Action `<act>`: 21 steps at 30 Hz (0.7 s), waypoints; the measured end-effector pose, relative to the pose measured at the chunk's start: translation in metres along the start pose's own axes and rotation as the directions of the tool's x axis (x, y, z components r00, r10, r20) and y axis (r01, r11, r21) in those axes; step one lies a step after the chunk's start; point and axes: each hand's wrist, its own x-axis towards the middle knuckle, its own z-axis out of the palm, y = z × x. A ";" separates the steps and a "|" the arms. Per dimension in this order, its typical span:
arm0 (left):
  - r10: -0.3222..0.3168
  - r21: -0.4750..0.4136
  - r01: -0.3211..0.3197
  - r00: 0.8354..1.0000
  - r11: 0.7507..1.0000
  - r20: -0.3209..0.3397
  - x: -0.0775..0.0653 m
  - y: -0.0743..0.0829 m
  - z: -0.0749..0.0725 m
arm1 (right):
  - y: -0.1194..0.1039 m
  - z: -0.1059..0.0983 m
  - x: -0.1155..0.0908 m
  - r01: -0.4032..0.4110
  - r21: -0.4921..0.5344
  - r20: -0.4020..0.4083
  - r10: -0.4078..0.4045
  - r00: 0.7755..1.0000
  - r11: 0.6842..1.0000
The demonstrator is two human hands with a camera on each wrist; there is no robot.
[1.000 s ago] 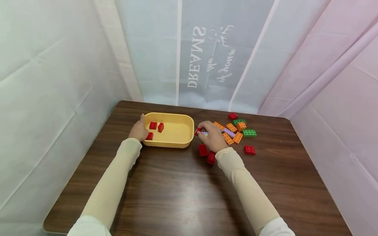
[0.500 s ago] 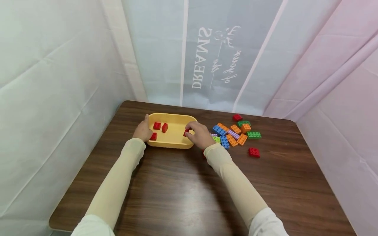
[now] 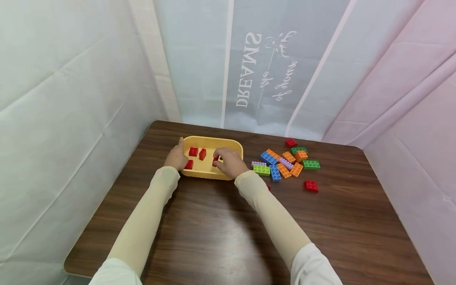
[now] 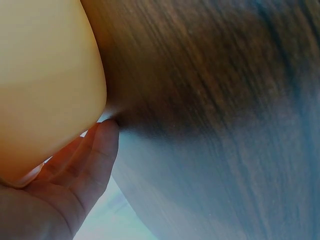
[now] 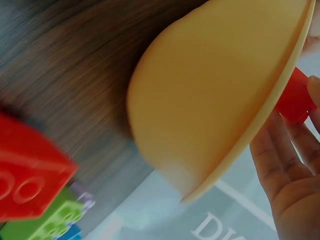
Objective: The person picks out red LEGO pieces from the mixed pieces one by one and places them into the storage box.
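My left hand [image 3: 176, 158] holds the left end of a yellow plastic tray [image 3: 213, 139]; the left wrist view shows its fingers [image 4: 102, 150] along the outer wall, the thumb hidden there. Over the tray's inside, my right hand [image 3: 230, 162] pinches a red toy building brick [image 3: 215, 161] between thumb and fingertips. The right wrist view shows this brick [image 5: 296, 97] just past the rim. Three other red bricks lie in the tray: one at the back [image 3: 193, 151], one on its side [image 3: 202, 154], one near the left hand [image 3: 189, 164].
Right of the tray lie loose bricks: orange [image 3: 284, 170], blue [image 3: 275, 173], purple [image 3: 286, 163], lime [image 3: 261, 170] and green [image 3: 311, 164]. Red bricks lie at the back [image 3: 291, 143] and right [image 3: 311, 186]. Another red brick [image 5: 32, 170] is near the right wrist, mostly hidden by the sleeve from above.
My right hand has carried the red brick leftward from beside the loose bricks, over the tray's right rim and toward its middle. My left hand stays on the tray's left end.
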 end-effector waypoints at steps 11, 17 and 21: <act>-0.003 0.001 0.003 1.000 1.000 0.000 0.002 0.000 0.001 | -0.015 0.021 0.021 0.038 -0.027 0.049 -0.037 0.998 0.999; 0.015 0.002 -0.015 1.000 1.000 -0.015 0.001 0.000 -0.001 | -0.018 0.029 0.030 0.035 -0.041 0.078 -0.032 0.996 0.999; 0.023 0.009 -0.022 1.000 1.000 -0.015 0.000 0.000 -0.001 | -0.019 0.035 0.039 0.029 -0.076 0.113 -0.020 0.993 0.997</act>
